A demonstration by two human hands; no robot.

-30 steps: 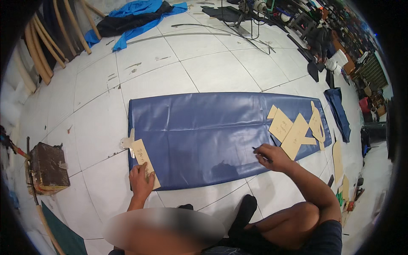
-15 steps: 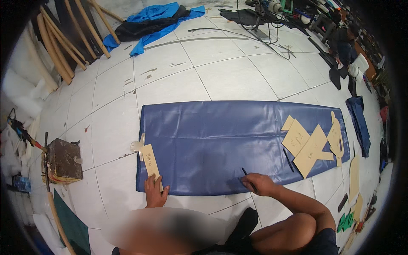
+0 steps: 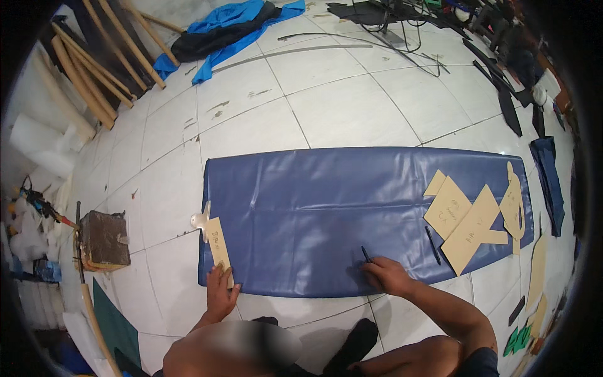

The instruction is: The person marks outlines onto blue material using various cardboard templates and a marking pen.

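Note:
A blue vinyl-like sheet (image 3: pixel 314 226), folded and creased, is spread on the tiled floor in front of me. Along its left edge lies a narrow tan card strip (image 3: pixel 218 242) with handwriting on it. My left hand (image 3: pixel 221 292) rests on the strip's near end, fingers spread flat. A pale metal clip (image 3: pixel 200 220) grips the sheet's edge beside the strip. Over the near part of the sheet, my right hand (image 3: pixel 386 275) is closed around a dark pen (image 3: pixel 365 254). Several tan card templates (image 3: pixel 470 229) overlap at the sheet's right end, with a black pen-like stick (image 3: pixel 433 245) beside them.
At left stands a worn brown box (image 3: pixel 105 240), near a green sheet (image 3: pixel 116 320). Long tan rolls (image 3: pixel 78 78) lean at the far left by a blue and black cloth heap (image 3: pixel 229 31). Cables (image 3: pixel 402 60) cross the far floor. Dark scraps (image 3: pixel 549 182) lie at right.
The view has shifted slightly, so the sheet's right end appears farther right. Both hands stay near the same spots, left on the strip and right around the pen.

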